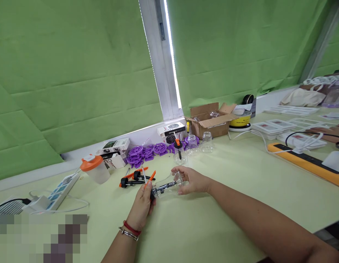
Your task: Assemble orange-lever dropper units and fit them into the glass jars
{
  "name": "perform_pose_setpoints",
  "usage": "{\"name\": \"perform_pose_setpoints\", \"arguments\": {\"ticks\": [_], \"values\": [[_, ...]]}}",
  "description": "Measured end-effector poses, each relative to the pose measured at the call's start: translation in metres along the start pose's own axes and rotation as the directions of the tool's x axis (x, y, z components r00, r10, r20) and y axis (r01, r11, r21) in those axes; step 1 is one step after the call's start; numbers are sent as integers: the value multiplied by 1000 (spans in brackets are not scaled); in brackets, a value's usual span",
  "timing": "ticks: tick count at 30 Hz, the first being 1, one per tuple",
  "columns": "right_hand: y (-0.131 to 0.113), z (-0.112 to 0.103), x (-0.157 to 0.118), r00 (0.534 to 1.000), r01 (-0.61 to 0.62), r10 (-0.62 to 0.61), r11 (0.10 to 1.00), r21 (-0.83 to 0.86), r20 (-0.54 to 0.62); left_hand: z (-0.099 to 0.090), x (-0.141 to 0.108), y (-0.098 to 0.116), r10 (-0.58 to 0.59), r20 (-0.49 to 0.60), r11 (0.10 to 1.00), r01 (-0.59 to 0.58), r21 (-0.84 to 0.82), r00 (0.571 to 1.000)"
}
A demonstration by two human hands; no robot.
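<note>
My left hand [145,199] is closed around the black cap of a pump top [150,179] with an orange lever. The dark tube of this top lies inside a clear bottle [172,182], held tilted on its side just above the table. My right hand [195,180] curls its fingers round the wide base of the same bottle. Whether the cap is threaded on I cannot tell. Beyond my left hand lie loose black-and-orange tops [132,181]. Behind the bottle another clear bottle [180,159] stands upright with a top in it, near two topless clear bottles [207,143].
Purple plastic parts [143,152] and small boxes [116,160] line the wall, with an orange-lidded cup [95,170] at left. An open cardboard box [210,126] sits behind. Power strips [306,162] flank both sides. Another person's hand [329,130] is far right.
</note>
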State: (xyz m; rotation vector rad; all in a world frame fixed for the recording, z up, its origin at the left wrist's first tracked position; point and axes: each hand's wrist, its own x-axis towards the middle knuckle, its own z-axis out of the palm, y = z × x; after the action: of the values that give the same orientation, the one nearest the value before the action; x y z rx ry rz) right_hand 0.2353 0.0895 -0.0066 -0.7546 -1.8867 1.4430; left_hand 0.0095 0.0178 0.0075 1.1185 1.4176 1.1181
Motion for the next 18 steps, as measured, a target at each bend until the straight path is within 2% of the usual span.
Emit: {"name": "perform_pose_setpoints", "arguments": {"ticks": [4,9,13,18], "values": [[-6,2,-2,988,154,-157,960,-233,6,0,0,2,-35,-76,997,30,-70,996],[-15,5,-4,921,369,-382,806,-463,69,0,0,5,-99,-44,993,96,-70,994],[-17,8,-3,868,460,-483,689,-560,118,-2,3,2,-126,-16,991,125,-50,992],[-18,10,-2,815,528,-556,597,-603,164,-3,3,1,-137,-10,990,137,-31,990]]}}
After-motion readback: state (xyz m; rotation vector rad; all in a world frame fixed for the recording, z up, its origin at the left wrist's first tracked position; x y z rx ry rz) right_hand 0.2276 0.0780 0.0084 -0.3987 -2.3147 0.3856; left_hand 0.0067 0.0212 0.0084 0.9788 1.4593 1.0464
